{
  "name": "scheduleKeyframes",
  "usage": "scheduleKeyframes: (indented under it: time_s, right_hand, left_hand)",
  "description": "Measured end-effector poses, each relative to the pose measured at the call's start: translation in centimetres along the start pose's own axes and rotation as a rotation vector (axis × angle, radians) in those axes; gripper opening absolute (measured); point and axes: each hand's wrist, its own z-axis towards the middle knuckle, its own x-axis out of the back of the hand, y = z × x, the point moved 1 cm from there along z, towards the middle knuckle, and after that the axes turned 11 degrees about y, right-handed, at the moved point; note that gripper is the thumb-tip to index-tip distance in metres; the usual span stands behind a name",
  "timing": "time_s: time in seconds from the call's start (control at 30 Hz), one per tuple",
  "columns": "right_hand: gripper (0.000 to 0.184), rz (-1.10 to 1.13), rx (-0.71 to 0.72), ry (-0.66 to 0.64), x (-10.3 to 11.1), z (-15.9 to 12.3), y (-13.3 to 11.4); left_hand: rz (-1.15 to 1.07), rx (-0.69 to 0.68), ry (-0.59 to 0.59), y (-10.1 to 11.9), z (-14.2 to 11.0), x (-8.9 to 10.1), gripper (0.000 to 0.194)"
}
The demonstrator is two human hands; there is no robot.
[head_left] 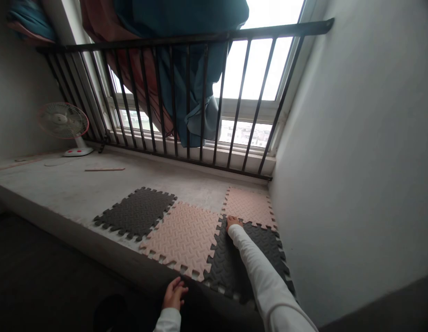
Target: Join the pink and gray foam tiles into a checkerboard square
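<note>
Interlocking foam floor mats lie on a raised concrete ledge. A dark grey mat (pixel 137 213) sits at the left, a pink mat (pixel 184 237) in the middle, another dark grey mat (pixel 265 249) at the near right, and a pink mat (pixel 248 206) behind it. My right hand (pixel 233 222), in a white sleeve, presses down at the corner where the right grey mat meets the two pink mats; its fingers are curled under. My left hand (pixel 174 293) rests with fingers spread on the dark front edge of the ledge, below the middle pink mat.
A black metal railing (pixel 188 99) runs in front of the window, with teal and red cloth (pixel 172 60) draped over it. A small white fan (pixel 63 124) stands at the far left. A thin wooden strip (pixel 105 169) lies on the concrete. A white wall closes the right side.
</note>
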Motion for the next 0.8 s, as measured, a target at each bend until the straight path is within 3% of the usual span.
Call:
scheduleKeyframes:
  time_s: [0.07, 0.23, 0.4, 0.53, 0.7, 0.8]
  right_hand:
    - [0.056, -0.008, -0.03, 0.005, 0.0, -0.3, 0.4]
    - [0.066, -0.042, -0.308, 0.089, -0.5, -1.2, 2.9]
    - [0.064, 0.045, -0.197, -0.028, 0.1, -1.4, 6.6]
    - [0.063, 0.019, -0.219, -0.001, 0.5, -1.8, 9.2]
    - [0.067, 0.025, -0.185, -0.006, -0.6, -3.1, 10.2]
    - [0.069, -0.037, -0.254, 0.059, -0.7, -3.6, 10.1]
  left_hand:
    - [-0.004, -0.003, -0.007, 0.0, -0.1, 0.0, 0.029]
    - [-0.009, 0.016, 0.002, 0.1, -0.2, 0.1, 0.028]
    - [-0.026, 0.024, 0.007, 0.8, -0.7, 0.5, 0.027]
    - [-0.017, 0.055, 0.001, 1.1, -1.1, 0.8, 0.029]
    - [-0.01, 0.048, -0.015, 0.9, -1.1, 0.7, 0.028]
    - [-0.025, 0.051, -0.009, 0.8, -1.0, 0.8, 0.026]
